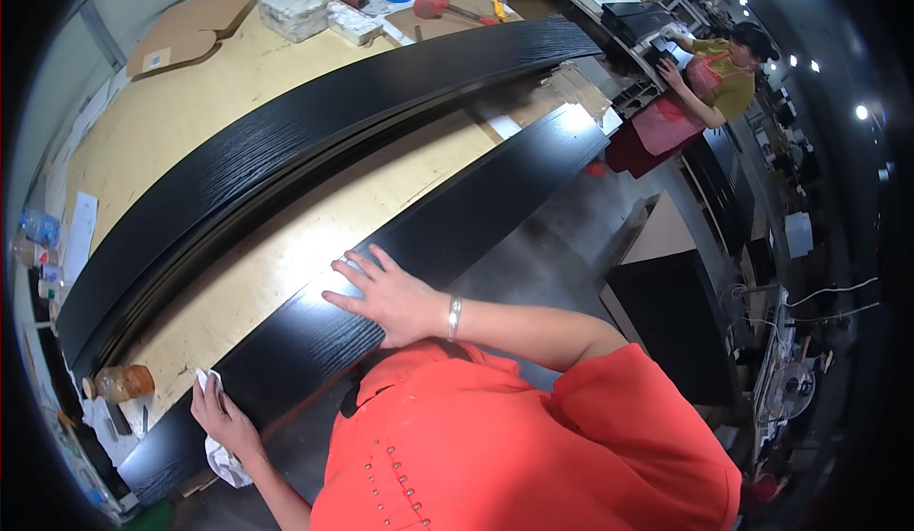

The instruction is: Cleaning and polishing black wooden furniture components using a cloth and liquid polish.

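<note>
Pale bench [186,145], upper left of frame | black board [305,336], lower left toward upper right | left hand [226,423], lower left, clasping cloth [227,464] | right hand [392,300], centre, spread on board, well apart

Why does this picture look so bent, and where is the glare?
Head view: the stacked black boards look bowed, probably from the fisheye lens; head view: glare whitens the nearer black wood-grain board beside the right hand and at its far end; head view: lamps shine as white spots in the dim background.
</note>
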The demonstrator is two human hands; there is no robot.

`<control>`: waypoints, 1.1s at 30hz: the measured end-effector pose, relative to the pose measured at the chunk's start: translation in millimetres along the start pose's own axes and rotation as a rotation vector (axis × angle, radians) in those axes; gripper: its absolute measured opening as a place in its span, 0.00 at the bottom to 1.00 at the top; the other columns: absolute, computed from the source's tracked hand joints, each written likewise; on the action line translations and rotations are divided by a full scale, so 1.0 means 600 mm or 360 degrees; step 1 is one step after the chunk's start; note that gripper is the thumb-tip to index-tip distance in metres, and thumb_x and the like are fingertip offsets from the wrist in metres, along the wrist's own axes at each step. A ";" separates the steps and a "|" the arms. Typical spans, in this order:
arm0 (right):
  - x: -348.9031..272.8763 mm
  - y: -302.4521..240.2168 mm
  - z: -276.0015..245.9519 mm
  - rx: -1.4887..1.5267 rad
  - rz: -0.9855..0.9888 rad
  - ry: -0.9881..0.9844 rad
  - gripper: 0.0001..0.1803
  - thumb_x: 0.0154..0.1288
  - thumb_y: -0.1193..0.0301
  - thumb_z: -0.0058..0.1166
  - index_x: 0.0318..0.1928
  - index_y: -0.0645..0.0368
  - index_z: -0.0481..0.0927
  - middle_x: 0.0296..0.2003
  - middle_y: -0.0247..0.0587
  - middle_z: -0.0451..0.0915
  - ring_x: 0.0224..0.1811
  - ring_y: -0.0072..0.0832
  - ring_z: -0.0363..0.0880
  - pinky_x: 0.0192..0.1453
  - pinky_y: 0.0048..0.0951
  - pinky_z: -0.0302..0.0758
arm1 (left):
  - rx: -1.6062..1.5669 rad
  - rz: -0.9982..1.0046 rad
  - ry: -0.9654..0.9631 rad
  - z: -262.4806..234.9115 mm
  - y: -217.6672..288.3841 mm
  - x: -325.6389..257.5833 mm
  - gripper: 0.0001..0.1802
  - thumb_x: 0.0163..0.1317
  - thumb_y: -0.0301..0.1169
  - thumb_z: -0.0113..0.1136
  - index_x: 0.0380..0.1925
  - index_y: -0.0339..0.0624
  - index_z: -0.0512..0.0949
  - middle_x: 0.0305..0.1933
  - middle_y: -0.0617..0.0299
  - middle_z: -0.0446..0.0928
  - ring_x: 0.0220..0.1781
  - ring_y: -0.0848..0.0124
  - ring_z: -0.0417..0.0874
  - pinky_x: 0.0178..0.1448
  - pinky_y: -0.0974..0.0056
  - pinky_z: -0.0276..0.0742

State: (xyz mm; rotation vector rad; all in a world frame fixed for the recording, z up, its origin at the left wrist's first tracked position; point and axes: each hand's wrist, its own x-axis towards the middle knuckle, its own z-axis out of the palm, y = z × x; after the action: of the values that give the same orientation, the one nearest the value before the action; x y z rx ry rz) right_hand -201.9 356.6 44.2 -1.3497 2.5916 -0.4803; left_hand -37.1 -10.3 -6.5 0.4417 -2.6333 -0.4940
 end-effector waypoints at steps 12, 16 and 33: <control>-0.016 -0.028 -0.023 0.0276 -0.0070 -0.0039 0.44 0.44 0.62 0.69 0.65 0.58 0.73 0.68 0.70 0.62 0.72 0.67 0.57 0.76 0.63 0.53 | -0.0872 -0.0545 0.0219 -0.088 0.024 -0.031 0.17 0.71 0.15 0.47 0.57 0.28 0.77 0.63 0.53 0.75 0.64 0.66 0.78 0.70 0.63 0.71; 0.008 -0.014 -0.105 0.0186 -0.0265 -0.0507 0.34 0.47 0.65 0.65 0.58 0.61 0.78 0.62 0.57 0.75 0.61 0.51 0.78 0.54 0.44 0.82 | -0.0788 -0.0472 0.0645 -0.135 0.093 -0.005 0.14 0.67 0.13 0.53 0.52 0.28 0.80 0.56 0.52 0.80 0.56 0.63 0.82 0.63 0.63 0.76; 0.129 0.042 -0.031 0.0185 0.0600 0.0031 0.29 0.58 0.45 0.65 0.21 0.61 0.82 0.14 0.51 0.73 0.22 0.50 0.76 0.30 0.45 0.71 | -0.0786 0.0189 0.0283 -0.021 0.268 0.021 0.20 0.54 0.21 0.67 0.49 0.42 0.83 0.55 0.47 0.80 0.52 0.51 0.81 0.55 0.55 0.78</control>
State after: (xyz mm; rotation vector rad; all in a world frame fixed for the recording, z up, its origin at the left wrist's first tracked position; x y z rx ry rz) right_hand -270.9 310.0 51.7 -0.7961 2.6961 -0.5684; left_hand -78.8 123.9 73.4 0.1606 -2.2455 -0.9808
